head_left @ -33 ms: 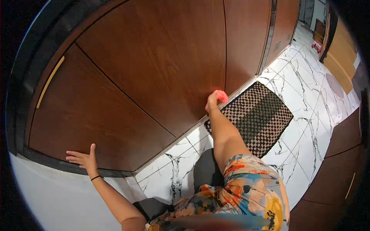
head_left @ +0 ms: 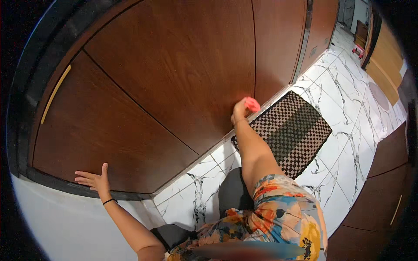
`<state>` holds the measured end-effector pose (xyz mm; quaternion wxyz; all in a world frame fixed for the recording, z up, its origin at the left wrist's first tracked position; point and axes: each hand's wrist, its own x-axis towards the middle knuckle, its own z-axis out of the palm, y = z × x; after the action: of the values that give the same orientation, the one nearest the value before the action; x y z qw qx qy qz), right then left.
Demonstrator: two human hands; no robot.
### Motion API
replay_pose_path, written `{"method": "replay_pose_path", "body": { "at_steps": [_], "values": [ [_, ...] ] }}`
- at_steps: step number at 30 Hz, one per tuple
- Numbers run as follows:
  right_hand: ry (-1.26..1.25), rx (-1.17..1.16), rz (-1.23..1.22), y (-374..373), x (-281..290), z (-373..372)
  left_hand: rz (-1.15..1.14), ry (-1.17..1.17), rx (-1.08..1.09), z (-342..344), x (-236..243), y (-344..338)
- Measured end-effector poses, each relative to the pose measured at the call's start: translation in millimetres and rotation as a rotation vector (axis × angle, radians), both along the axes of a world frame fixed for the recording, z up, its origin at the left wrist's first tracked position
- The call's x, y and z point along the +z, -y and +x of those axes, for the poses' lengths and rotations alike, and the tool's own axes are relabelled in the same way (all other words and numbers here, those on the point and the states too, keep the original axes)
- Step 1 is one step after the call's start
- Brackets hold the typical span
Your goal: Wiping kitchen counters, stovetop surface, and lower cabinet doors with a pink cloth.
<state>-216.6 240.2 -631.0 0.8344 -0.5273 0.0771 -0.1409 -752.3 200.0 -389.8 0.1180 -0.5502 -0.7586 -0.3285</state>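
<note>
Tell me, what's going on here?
A person's right hand holds a crumpled pink cloth close to the brown panels. The left hand is spread open by the panels' dark frame, holding nothing. A checkered mat lies on the marbled floor, partly behind the right forearm.

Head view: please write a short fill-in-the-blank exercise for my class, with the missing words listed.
1. The right hand grips a pink item, while the left hand grips ____.
2. A dark wristband is on the person's ____ arm.
3. The mat shows a ____ pattern of small squares.

Missing words: nothing; left; checkered.
</note>
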Motion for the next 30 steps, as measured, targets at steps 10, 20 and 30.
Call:
{"method": "replay_pose_path", "body": {
  "at_steps": [10, 20, 30],
  "values": [
    [0.354, 0.307, -0.394, 16, 50, 25, 0.025, -0.016, -0.023, -11, -3, -5],
    [-0.455, 0.607, -0.254, 34, -14, -34, 0.037, 0.006, -0.051, 1, -5, -10],
    [1.423, 0.674, -0.942, 81, 47, -103, 0.060, -0.008, -0.041, -12, -9, -6]
  ]
}}
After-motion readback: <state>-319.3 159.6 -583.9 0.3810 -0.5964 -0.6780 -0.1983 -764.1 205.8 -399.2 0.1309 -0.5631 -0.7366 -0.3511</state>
